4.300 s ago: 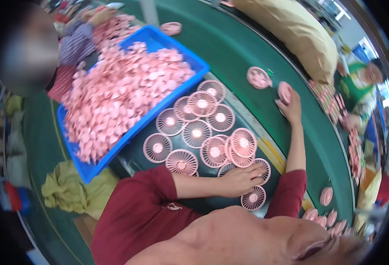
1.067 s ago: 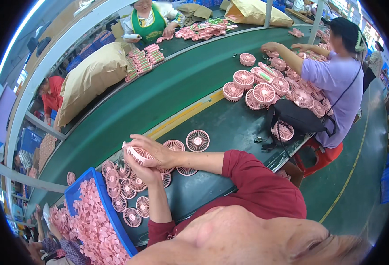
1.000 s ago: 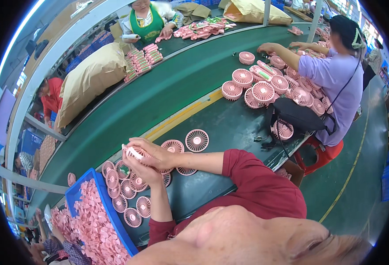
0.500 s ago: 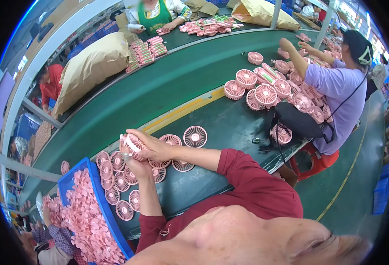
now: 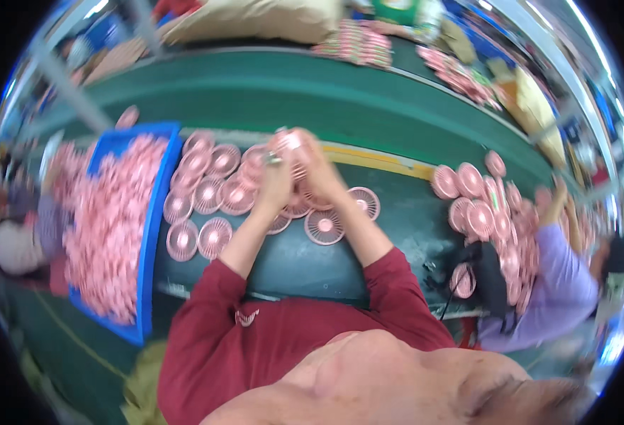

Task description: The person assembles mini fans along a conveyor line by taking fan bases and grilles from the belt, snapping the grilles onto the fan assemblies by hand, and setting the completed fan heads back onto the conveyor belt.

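Green conveyor belting (image 5: 340, 99) runs across the far side of a factory line, and the dark green tabletop (image 5: 397, 234) lies on its near side, with a yellow stripe between them. Both hands meet over the middle of the tabletop: the left hand (image 5: 275, 180) and the right hand (image 5: 319, 170) close together around one round pink fan grille (image 5: 287, 142), lifted clear of the surface, each grip wrapped on it. Beneath and left of the hands, loose pink grilles (image 5: 212, 191) lie flat in overlapping rows, with two more (image 5: 326, 227) just right of the forearms. At the far left stands a blue rectangular crate (image 5: 154, 234), heaped with small pink parts. A second spread of grilles (image 5: 478, 205) sits to the right, in front of a person in a lilac top (image 5: 560, 297). Large tan sacks (image 5: 255, 21) rest beyond the belt, with pink stacks (image 5: 358, 46) beside them. Motion blur hides any labels.
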Demonstrator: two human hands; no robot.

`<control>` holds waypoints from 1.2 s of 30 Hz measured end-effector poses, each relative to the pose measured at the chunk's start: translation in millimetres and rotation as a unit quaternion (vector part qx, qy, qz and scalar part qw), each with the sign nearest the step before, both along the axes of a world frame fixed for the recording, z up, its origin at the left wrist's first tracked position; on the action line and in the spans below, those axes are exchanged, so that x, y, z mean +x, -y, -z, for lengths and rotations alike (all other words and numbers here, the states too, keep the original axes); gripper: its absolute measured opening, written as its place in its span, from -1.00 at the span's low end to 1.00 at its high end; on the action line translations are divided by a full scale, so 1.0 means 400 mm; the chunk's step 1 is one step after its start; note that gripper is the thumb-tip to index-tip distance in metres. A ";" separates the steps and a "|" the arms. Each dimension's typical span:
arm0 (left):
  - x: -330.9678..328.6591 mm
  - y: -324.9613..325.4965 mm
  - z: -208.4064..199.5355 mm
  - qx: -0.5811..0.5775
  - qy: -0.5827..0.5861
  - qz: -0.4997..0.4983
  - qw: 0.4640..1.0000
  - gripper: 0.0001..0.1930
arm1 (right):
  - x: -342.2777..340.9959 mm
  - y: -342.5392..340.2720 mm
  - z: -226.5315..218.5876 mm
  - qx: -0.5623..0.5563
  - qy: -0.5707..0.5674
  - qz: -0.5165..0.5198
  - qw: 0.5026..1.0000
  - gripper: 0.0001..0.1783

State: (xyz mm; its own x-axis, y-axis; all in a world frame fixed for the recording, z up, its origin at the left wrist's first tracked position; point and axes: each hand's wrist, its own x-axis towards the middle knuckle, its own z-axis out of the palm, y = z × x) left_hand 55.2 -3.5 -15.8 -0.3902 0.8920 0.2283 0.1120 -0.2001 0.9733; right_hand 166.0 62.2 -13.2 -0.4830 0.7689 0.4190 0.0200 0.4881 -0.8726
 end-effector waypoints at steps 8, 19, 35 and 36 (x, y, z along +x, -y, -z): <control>-0.112 0.265 -0.059 0.059 -0.378 -0.051 0.922 -0.64 | 0.267 -0.285 0.093 0.186 0.195 0.377 0.886 -0.31; -0.230 0.493 0.089 -0.172 -0.524 -0.170 0.817 -0.44 | 0.007 -0.041 0.031 0.214 0.203 0.042 0.955 -0.48; -0.343 0.315 -0.046 0.023 -0.483 -0.194 0.853 -0.83 | -0.006 -0.027 0.049 0.195 0.243 0.022 0.950 -0.53; -0.387 0.285 -0.060 0.045 -0.506 -0.205 0.837 -0.83 | -0.005 -0.027 0.047 0.191 0.242 0.021 0.951 -0.53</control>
State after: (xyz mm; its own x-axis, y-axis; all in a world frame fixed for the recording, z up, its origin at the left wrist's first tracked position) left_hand -99.5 -117.3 8.2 -0.2263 0.6918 0.6857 0.9466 -0.0100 0.3224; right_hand 163.9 73.1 -32.1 -0.6630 0.6279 0.4076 0.4008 0.7576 -0.5151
